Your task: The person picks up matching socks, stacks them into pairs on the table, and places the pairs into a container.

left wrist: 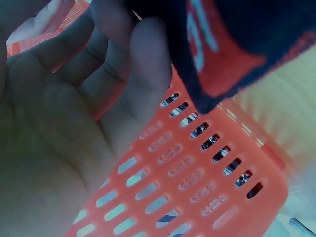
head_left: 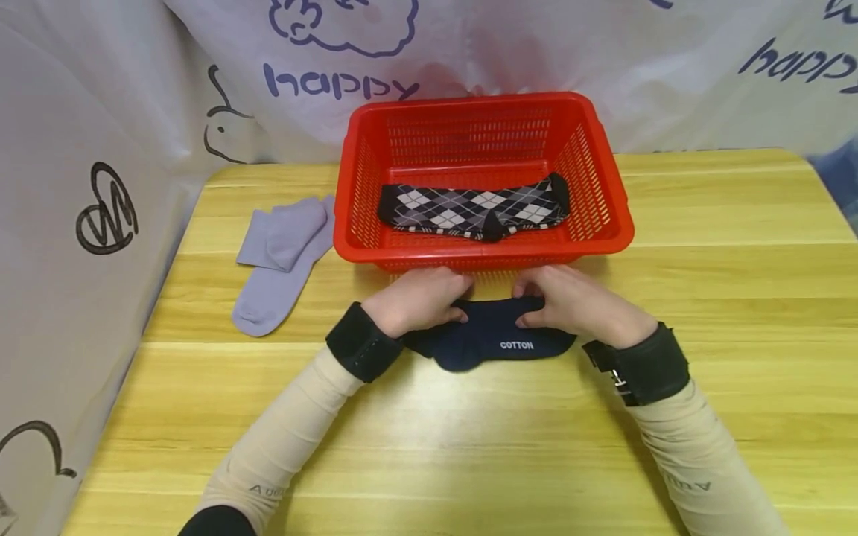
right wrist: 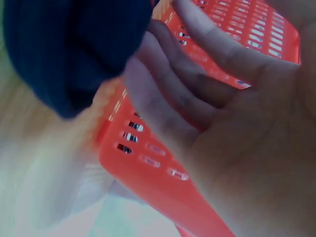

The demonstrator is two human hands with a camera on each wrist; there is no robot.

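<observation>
A dark navy sock (head_left: pixel 485 331) marked "COTTON" is stretched sideways between both hands, just in front of the red basket. Near its left part, the left hand (head_left: pixel 422 298) pinches the upper edge between thumb and fingers. In the left wrist view, that sock shows a red patch (left wrist: pixel 224 54) with pale lettering beside the thumb. On the other side, the right hand (head_left: pixel 576 301) grips the top edge, thumb in front and fingers curled behind. The right wrist view has the navy fabric (right wrist: pixel 74 49) at the fingertips; the thumb's contact is hidden there.
Behind the hands stands the red plastic basket (head_left: pixel 482 257), with black, grey and white argyle socks (head_left: pixel 469 208) inside. Lilac socks (head_left: pixel 281 260) lie left of it on the wooden table (head_left: pixel 469 461). A white cloth with drawings (head_left: pixel 503 52) hangs behind.
</observation>
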